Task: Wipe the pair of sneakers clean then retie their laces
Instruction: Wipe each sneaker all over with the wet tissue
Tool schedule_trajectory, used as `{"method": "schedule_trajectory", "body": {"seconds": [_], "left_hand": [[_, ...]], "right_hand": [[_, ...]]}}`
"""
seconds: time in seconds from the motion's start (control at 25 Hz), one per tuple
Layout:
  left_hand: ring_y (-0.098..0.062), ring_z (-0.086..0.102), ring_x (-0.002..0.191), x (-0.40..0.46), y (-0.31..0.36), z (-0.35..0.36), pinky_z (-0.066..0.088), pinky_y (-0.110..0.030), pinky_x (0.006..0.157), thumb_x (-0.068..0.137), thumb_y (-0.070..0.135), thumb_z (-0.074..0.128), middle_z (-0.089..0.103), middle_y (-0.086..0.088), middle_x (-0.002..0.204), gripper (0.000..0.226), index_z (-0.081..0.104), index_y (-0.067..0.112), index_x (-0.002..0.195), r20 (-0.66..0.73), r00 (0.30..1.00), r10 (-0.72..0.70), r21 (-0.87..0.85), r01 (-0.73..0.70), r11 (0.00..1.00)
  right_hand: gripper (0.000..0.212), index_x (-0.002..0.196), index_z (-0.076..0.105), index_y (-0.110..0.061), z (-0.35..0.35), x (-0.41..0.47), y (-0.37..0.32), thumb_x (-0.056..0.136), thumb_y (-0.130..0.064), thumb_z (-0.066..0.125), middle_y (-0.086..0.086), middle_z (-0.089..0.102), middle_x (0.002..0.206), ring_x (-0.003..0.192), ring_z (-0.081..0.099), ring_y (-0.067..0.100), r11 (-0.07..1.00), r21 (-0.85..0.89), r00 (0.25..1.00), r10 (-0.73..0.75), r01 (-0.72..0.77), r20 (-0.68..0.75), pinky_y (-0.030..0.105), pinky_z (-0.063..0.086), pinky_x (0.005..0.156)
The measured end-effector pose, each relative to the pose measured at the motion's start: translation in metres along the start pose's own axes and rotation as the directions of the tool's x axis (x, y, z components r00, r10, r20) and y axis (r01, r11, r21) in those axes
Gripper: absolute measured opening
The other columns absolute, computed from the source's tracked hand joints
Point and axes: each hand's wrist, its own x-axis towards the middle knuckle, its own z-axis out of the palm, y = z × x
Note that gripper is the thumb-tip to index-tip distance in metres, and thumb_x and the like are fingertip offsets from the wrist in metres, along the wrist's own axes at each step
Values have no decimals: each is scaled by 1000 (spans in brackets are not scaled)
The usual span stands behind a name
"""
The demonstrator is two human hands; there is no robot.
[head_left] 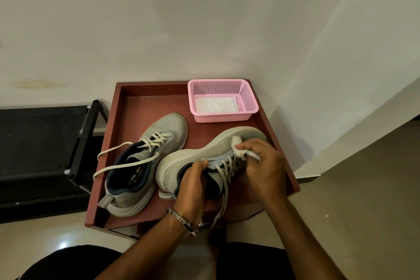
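We are gripping the tilted grey sneaker (204, 154) at its collar with the left hand (192, 185); right hand (263, 161) fingers are pinching a white wipe (242, 151) against its laces.

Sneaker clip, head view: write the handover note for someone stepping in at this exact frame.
Left hand: grips the held sneaker at its collar, tipped on its side above the red tray.
Right hand: presses a white wipe against that shoe's upper near the laces.
Other sneaker: upright on the tray, laces loose.
Pink basket: at the tray's far corner, with white wipes inside.
Done: wiping under way on one shoe.
Left: finish it, check the other, tie both pairs of laces.
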Motion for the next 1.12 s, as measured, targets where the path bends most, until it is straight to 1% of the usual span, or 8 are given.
{"method": "schedule_trajectory", "body": {"seconds": [0.12,0.32,0.52,0.64,0.8,0.88,1.04,1.12], "left_hand": [[-29,68,107,1,-2,-1,51,-43,96,100,23,36,73,-16,110,40,70,4,110,14,1000,-19,39,19,999],[-30,65,113,4,-7,-5,48,-47,101,99,21,37,71,-16,115,40,70,4,113,40,999,15,55,-17,998],[-40,63,112,5,-8,-7,45,-58,99,72,43,63,68,-28,112,50,73,6,105,20,999,-30,101,27,995],[-36,65,110,6,-8,-8,48,-61,97,66,46,65,71,-18,114,61,70,8,112,-19,998,-66,149,69,987],[-30,68,107,5,-9,-8,53,-55,93,64,45,64,72,-13,113,65,66,6,117,-36,997,-71,166,76,983],[-32,67,108,5,-9,-8,52,-55,94,65,44,63,72,-14,112,64,67,5,116,-35,997,-62,173,68,983],[-34,66,111,5,-11,-8,49,-60,98,65,44,65,71,-17,114,66,66,3,117,-42,998,-50,157,56,986],[-33,66,109,4,-12,-7,49,-56,99,69,39,63,72,-17,111,57,69,1,111,-29,999,-23,174,27,984]], "right_hand": [[34,91,76,-21,0,-9,-9,82,8,60,-14,66,101,98,62,2,992,-2,982,-126,128,144,13,52,81],[28,98,75,-23,-5,2,-3,86,1,66,-13,65,103,96,62,5,997,-68,999,22,-20,33,15,54,78],[32,100,77,-17,2,-15,-23,84,7,63,-12,66,104,100,59,0,973,34,941,-231,230,249,5,44,85],[30,102,76,-15,1,5,-7,85,6,63,-5,65,108,100,61,12,994,-94,996,-56,63,72,3,43,78],[24,113,72,-10,-7,20,12,91,-5,63,7,66,113,98,63,21,981,-174,978,51,-87,-201,11,43,71],[24,114,71,-9,-3,19,9,92,-5,62,7,66,114,99,62,19,982,-170,979,46,-81,-199,9,42,72],[23,112,72,-9,17,7,-1,91,-4,62,5,64,115,103,55,8,964,-210,987,-161,162,21,5,42,79],[23,113,71,-10,9,16,7,93,-8,61,6,63,114,100,60,15,974,-214,995,-83,68,-61,9,45,74]]}}
